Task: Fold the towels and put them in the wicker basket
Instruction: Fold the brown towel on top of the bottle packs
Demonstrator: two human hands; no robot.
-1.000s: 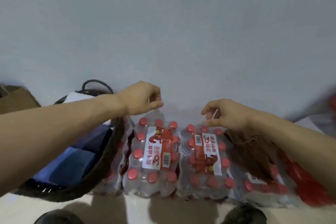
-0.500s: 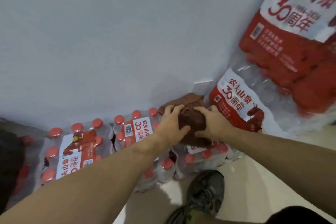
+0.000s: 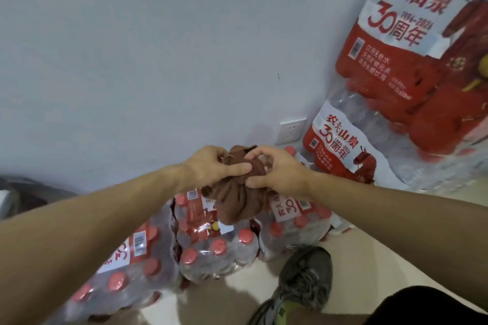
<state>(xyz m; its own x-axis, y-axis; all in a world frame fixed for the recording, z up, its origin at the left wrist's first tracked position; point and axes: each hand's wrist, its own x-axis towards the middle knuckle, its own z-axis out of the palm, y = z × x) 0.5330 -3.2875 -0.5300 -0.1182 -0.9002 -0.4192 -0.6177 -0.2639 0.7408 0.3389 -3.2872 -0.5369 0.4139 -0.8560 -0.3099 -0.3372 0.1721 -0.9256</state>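
Note:
A crumpled brown towel (image 3: 235, 198) is bunched between both hands, lifted above the shrink-wrapped packs of water bottles. My left hand (image 3: 211, 169) grips its upper left side, thumb stretched across the cloth. My right hand (image 3: 277, 170) pinches the upper right side with curled fingers. The lower part of the towel hangs loose over the bottle caps. The wicker basket is out of view.
Packs of red-capped water bottles (image 3: 208, 250) line the wall on the floor. Taller stacked packs (image 3: 396, 60) stand at the right. A wall socket (image 3: 290, 130) sits behind the hands. My shoe (image 3: 301, 282) is on the pale floor (image 3: 390, 258) below.
The view swung right, away from the basket. Both hands came together on the brown towel and have lifted it off the bottle packs into a bunch.

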